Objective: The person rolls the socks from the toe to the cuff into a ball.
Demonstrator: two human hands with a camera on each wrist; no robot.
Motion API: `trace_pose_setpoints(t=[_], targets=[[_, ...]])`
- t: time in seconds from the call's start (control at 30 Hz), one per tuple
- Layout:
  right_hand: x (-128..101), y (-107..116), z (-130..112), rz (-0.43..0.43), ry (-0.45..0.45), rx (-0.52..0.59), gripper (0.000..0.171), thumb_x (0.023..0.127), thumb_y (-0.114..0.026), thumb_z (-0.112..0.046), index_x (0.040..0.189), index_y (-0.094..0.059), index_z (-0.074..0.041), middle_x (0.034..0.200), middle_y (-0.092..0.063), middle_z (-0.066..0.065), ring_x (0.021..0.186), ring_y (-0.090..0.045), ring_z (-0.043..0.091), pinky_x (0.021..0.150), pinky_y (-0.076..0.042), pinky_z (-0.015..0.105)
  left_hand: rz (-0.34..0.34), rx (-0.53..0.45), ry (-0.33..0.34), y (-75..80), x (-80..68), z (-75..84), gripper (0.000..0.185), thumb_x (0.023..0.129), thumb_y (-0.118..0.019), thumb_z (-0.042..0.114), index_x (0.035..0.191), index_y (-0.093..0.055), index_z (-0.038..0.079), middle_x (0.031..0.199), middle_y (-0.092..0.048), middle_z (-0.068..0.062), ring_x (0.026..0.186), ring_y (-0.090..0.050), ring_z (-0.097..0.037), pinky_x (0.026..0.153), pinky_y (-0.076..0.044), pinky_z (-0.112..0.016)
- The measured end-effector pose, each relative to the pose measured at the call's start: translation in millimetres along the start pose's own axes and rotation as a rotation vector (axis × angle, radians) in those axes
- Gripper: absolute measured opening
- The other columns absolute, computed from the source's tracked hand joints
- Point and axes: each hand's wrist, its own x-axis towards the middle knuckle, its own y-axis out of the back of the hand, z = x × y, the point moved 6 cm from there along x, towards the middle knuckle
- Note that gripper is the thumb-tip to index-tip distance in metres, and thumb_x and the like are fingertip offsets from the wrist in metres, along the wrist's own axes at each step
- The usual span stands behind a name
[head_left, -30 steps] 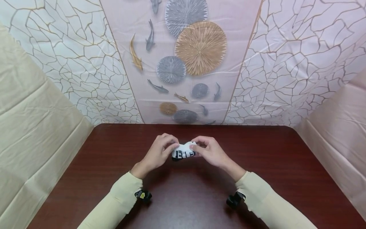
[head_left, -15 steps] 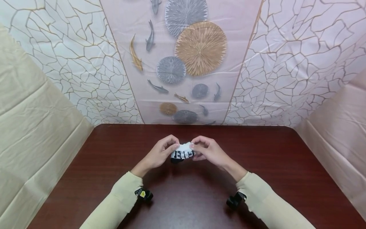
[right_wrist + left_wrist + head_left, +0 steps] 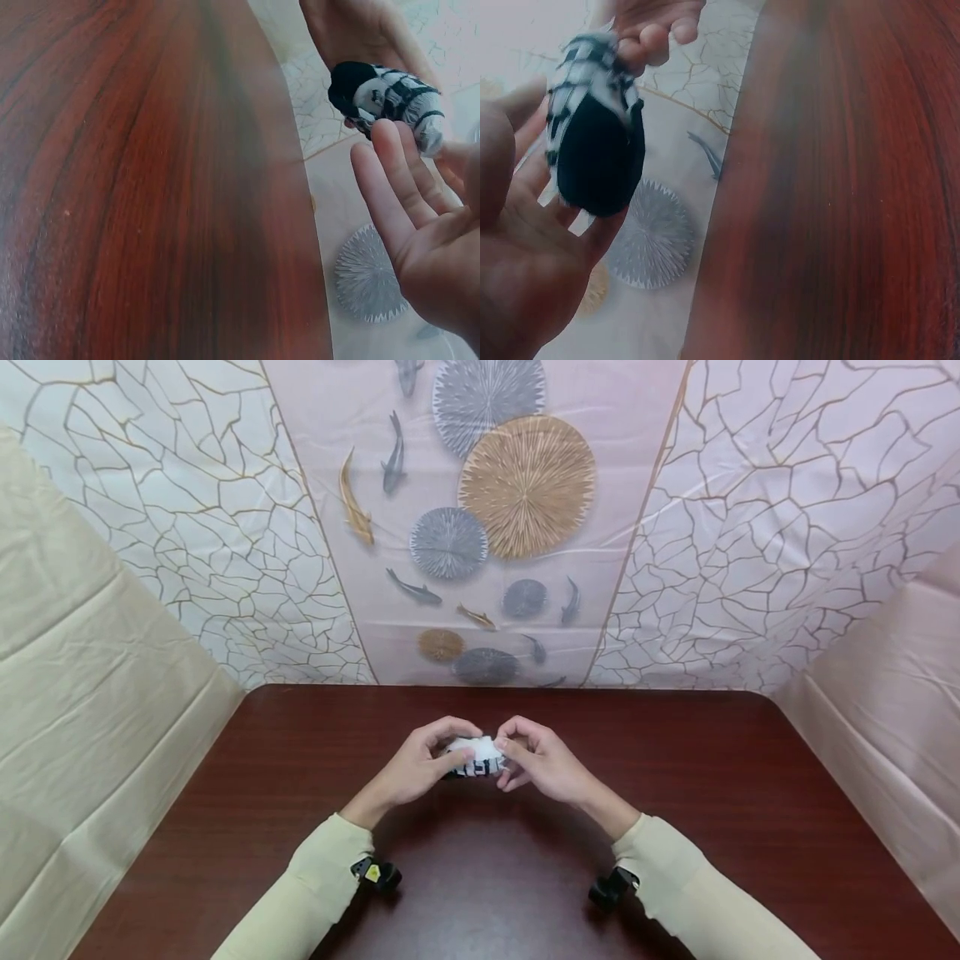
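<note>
A small bundled sock (image 3: pixel 484 748), white with a black pattern, is held above the far half of the table between both hands. My left hand (image 3: pixel 414 767) grips its left side, thumb in front and fingers behind. At the right end, my right hand (image 3: pixel 553 765) pinches the sock between thumb and index finger, the other fingers lying below. The left wrist view shows the sock's dark end (image 3: pixel 596 161) toward the left palm. In the right wrist view the patterned sock (image 3: pixel 409 96) bulges above the right fingers; part of it is hidden by them.
The dark red-brown wooden table (image 3: pixel 480 893) has rounded far corners. Behind it hangs a patterned cloth (image 3: pixel 525 485) with fish and round motifs. Beige cloth (image 3: pixel 97 693) flanks both sides. A black wrist camera (image 3: pixel 378 872) sits under the left sleeve, another under the right.
My left hand has moved further over the sock, its thumb and fingers now reaching across it. The right fingers have shifted slightly at their end, and the sock looks more compact.
</note>
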Motion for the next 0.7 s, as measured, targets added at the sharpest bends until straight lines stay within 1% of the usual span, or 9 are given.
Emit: trace_pose_setpoints(t=[0.1, 0.17, 0.27, 0.37, 0.47, 0.53, 0.63, 0.7], targets=[[0, -2, -1, 0.021, 0.027, -0.02, 0.013, 0.106, -0.051, -0.011, 0.108, -0.052, 0.002, 0.085, -0.065, 0.029, 0.067, -0.069, 0.028, 0.066, -0.057, 0.055, -0.024, 0.044, 0.003, -3.5, 0.5, 3.9, 0.03, 0.091, -0.075, 0.013, 0.121, -0.071, 0.013, 0.115, -0.068, 0.0, 0.095, -0.062, -0.019, 0.079, -0.051, -0.031], [0, -3, -1, 0.037, 0.036, -0.035, 0.013, 0.106, -0.05, -0.011, 0.108, -0.051, 0.002, 0.082, -0.065, 0.024, 0.066, -0.068, 0.029, 0.066, -0.056, 0.057, -0.032, 0.073, 0.0, -5.3, 1.5, 4.7, 0.03, 0.089, -0.078, 0.016, 0.119, -0.073, 0.016, 0.113, -0.069, 0.003, 0.096, -0.062, -0.018, 0.079, -0.051, -0.032], [-1, -4, 0, 0.065, 0.037, -0.056, 0.013, 0.107, -0.049, -0.011, 0.108, -0.049, 0.001, 0.076, -0.065, 0.019, 0.062, -0.067, 0.03, 0.063, -0.055, 0.06, -0.056, 0.084, 0.006, -9.3, 1.6, 3.2, 0.026, 0.09, -0.077, 0.015, 0.116, -0.074, 0.013, 0.11, -0.07, 0.003, 0.095, -0.062, -0.018, 0.078, -0.051, -0.032], [-2, -4, 1, 0.101, 0.034, -0.096, 0.012, 0.107, -0.048, -0.013, 0.109, -0.048, -0.001, 0.07, -0.064, 0.018, 0.057, -0.066, 0.032, 0.059, -0.054, 0.06, -0.101, 0.081, 0.02, -14.8, 0.3, 1.0, 0.023, 0.093, -0.074, 0.012, 0.115, -0.072, 0.008, 0.108, -0.069, -0.001, 0.094, -0.062, -0.021, 0.078, -0.052, -0.033], [-3, -5, 2, 0.138, 0.038, -0.155, 0.012, 0.108, -0.047, -0.015, 0.11, -0.048, -0.004, 0.065, -0.064, 0.016, 0.052, -0.066, 0.032, 0.055, -0.054, 0.058, -0.141, 0.079, 0.029, -19.6, -1.4, 0.2, 0.023, 0.094, -0.071, 0.01, 0.116, -0.07, 0.004, 0.109, -0.068, -0.004, 0.097, -0.062, -0.022, 0.08, -0.053, -0.033], [-4, -5, 2, 0.157, 0.04, -0.187, 0.011, 0.108, -0.047, -0.016, 0.11, -0.048, -0.005, 0.064, -0.065, 0.013, 0.051, -0.066, 0.032, 0.053, -0.054, 0.056, -0.155, 0.083, 0.032, -21.8, -2.2, 0.1, 0.023, 0.095, -0.07, 0.009, 0.116, -0.069, 0.002, 0.11, -0.067, -0.006, 0.1, -0.06, -0.023, 0.083, -0.053, -0.034], [-3, -6, 4, 0.172, 0.037, -0.208, 0.009, 0.107, -0.048, -0.016, 0.109, -0.049, -0.007, 0.065, -0.065, 0.011, 0.051, -0.066, 0.034, 0.052, -0.055, 0.055, -0.146, 0.093, 0.069, -22.8, -2.3, -2.4, 0.022, 0.096, -0.069, 0.009, 0.116, -0.069, 0.002, 0.11, -0.066, -0.007, 0.1, -0.06, -0.021, 0.083, -0.052, -0.032], [-3, -8, 6, 0.169, 0.03, -0.217, 0.008, 0.107, -0.049, -0.016, 0.108, -0.051, -0.009, 0.067, -0.066, 0.013, 0.053, -0.066, 0.036, 0.052, -0.055, 0.055, -0.107, 0.096, 0.101, -20.7, -1.7, -4.3, 0.018, 0.096, -0.068, 0.009, 0.113, -0.07, 0.004, 0.107, -0.067, -0.006, 0.095, -0.061, -0.02, 0.08, -0.052, -0.031]])
